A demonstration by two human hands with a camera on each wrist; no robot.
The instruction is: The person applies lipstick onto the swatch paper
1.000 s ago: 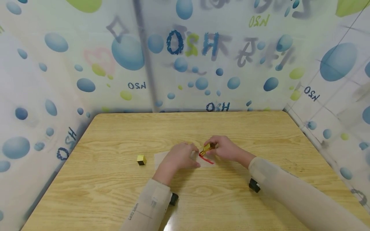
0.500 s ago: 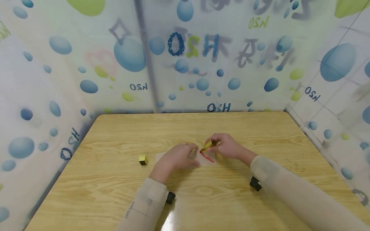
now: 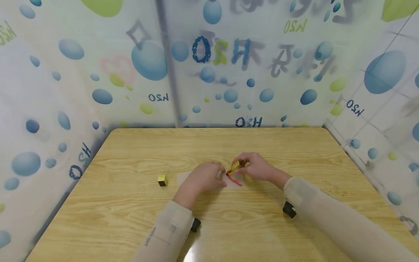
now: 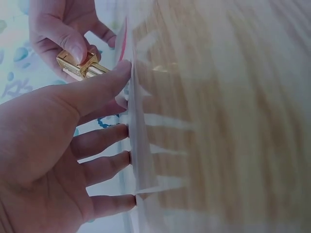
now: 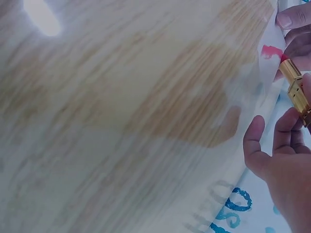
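Note:
My right hand pinches a gold lipstick between thumb and fingers, its red tip down at the sheet of white paper. From that tip a red streak runs over the paper toward the near right; the right wrist view shows the same red smear beside the tip. My left hand presses the paper with spread fingertips, as the left wrist view shows, and covers its middle. Left of the paper stands a small gold cube with a dark front.
The paper lies on a wide wooden table. Walls patterned with blue and green drops stand behind and on both sides of it. Black wrist cameras hang under both sleeves, close over the tabletop.
The head view shifts slightly, so the cube and paper appear a little farther right. Both hands keep nearly the same places; the lipstick's tip stays at the upper end of the streak.

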